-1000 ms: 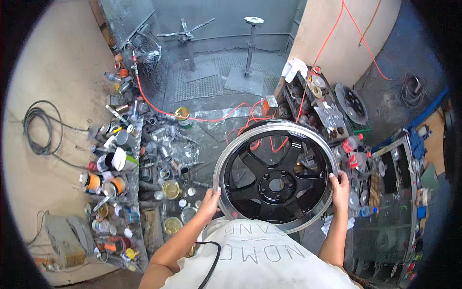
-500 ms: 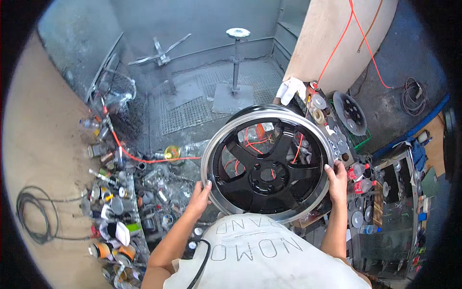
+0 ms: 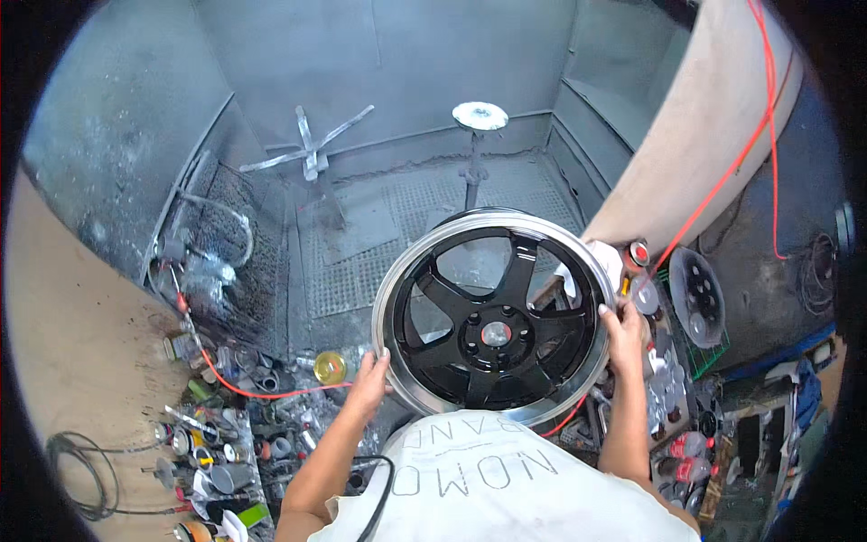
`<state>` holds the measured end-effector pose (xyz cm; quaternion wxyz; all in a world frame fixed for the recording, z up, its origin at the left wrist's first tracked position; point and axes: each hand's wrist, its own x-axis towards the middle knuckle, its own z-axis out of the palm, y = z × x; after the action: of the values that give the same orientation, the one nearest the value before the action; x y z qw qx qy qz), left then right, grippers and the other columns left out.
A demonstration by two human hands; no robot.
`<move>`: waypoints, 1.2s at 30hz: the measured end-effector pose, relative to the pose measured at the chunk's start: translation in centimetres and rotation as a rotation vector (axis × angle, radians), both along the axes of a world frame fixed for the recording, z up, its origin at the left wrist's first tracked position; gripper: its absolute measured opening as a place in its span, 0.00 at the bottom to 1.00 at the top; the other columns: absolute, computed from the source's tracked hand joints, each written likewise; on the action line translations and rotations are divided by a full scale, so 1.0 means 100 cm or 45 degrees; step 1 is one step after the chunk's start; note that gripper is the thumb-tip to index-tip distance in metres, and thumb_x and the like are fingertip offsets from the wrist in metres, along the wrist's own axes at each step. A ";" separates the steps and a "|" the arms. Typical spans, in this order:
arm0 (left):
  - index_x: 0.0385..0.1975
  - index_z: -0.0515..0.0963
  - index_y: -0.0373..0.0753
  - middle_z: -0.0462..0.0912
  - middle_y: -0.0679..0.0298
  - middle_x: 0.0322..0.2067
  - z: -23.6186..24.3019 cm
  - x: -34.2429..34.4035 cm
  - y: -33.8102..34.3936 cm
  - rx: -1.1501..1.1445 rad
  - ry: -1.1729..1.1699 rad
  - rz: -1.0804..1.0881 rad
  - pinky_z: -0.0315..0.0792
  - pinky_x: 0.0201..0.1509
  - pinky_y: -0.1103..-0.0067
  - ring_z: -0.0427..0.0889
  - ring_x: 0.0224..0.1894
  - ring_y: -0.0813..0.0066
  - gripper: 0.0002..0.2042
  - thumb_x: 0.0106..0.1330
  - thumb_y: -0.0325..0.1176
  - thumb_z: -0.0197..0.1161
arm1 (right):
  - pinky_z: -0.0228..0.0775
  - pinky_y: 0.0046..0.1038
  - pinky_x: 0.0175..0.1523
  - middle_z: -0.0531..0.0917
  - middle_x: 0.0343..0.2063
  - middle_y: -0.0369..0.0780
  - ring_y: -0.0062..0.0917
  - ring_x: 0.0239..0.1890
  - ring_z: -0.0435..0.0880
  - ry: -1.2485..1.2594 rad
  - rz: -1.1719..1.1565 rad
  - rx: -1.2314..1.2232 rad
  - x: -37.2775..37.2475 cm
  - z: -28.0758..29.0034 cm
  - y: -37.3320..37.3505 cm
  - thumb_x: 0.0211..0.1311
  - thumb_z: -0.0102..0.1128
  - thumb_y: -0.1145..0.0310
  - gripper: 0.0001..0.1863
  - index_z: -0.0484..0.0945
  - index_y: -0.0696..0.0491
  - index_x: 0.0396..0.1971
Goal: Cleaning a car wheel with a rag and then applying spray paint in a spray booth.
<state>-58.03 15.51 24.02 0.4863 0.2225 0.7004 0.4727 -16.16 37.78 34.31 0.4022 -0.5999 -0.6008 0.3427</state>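
Between my two hands is a car wheel rim [image 3: 492, 298] with glossy black spokes and a bare silvery lip, its face tilted up toward me. My left hand [image 3: 368, 381] grips the lip at the lower left, thumb on top. On the right side my right hand [image 3: 623, 332] holds the lip with the thumb over the front and the other fingers behind it, partly hidden. The rim's lower edge is close to the front of my white shirt [image 3: 488, 461].
Ahead is a grey booth with a round-topped stand [image 3: 480, 116] and a three-armed metal stand [image 3: 311, 155]. Cans and bottles crowd the left [image 3: 226, 470]. A red hose [image 3: 244, 391] runs at left, another [image 3: 722, 181] hangs at right. A grey wheel-shaped disc [image 3: 698, 298] leans at right.
My view has shifted forward, so the booth and its stands sit lower in the picture. Both hands keep hold of the wheel rim as it moves nearer the booth.
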 end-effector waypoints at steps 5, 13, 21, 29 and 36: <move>0.67 0.62 0.38 0.73 0.53 0.63 -0.004 -0.015 0.059 -0.141 -0.267 0.096 0.76 0.58 0.56 0.77 0.61 0.55 0.29 0.77 0.52 0.56 | 0.74 0.35 0.56 0.86 0.44 0.50 0.36 0.48 0.84 -0.134 0.150 0.004 -0.057 0.023 0.102 0.58 0.73 0.56 0.29 0.78 0.63 0.50; 0.68 0.59 0.40 0.69 0.52 0.66 -0.046 -0.052 0.156 -0.151 -0.568 0.223 0.72 0.63 0.56 0.73 0.64 0.52 0.28 0.73 0.40 0.60 | 0.72 0.40 0.58 0.79 0.47 0.54 0.46 0.52 0.81 -0.342 0.304 0.234 -0.145 0.055 0.218 0.54 0.74 0.51 0.35 0.76 0.64 0.51; 0.68 0.55 0.42 0.67 0.45 0.64 -0.083 -0.097 0.287 -0.194 -0.834 0.396 0.68 0.67 0.53 0.68 0.67 0.49 0.30 0.71 0.40 0.62 | 0.70 0.40 0.59 0.78 0.43 0.49 0.43 0.52 0.77 -0.391 0.466 0.329 -0.239 0.101 0.330 0.51 0.75 0.54 0.32 0.76 0.60 0.50; 0.73 0.54 0.41 0.61 0.44 0.71 -0.064 -0.155 0.464 -0.197 -0.954 0.239 0.58 0.75 0.54 0.65 0.70 0.46 0.38 0.72 0.58 0.58 | 0.74 0.38 0.55 0.80 0.43 0.48 0.40 0.47 0.81 -0.400 0.474 0.315 -0.312 0.156 0.476 0.51 0.76 0.57 0.30 0.76 0.60 0.49; 0.61 0.69 0.39 0.84 0.60 0.44 0.044 -0.222 0.583 0.043 -0.347 -0.077 0.79 0.51 0.68 0.85 0.44 0.68 0.31 0.79 0.63 0.43 | 0.75 0.32 0.49 0.87 0.35 0.49 0.30 0.39 0.85 -0.236 0.108 -0.121 -0.291 0.125 0.656 0.58 0.70 0.50 0.33 0.79 0.67 0.49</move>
<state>-80.22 73.83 28.40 0.5872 0.1853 0.6128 0.4954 -45.28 103.33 46.80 0.3011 -0.6215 -0.6433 0.3304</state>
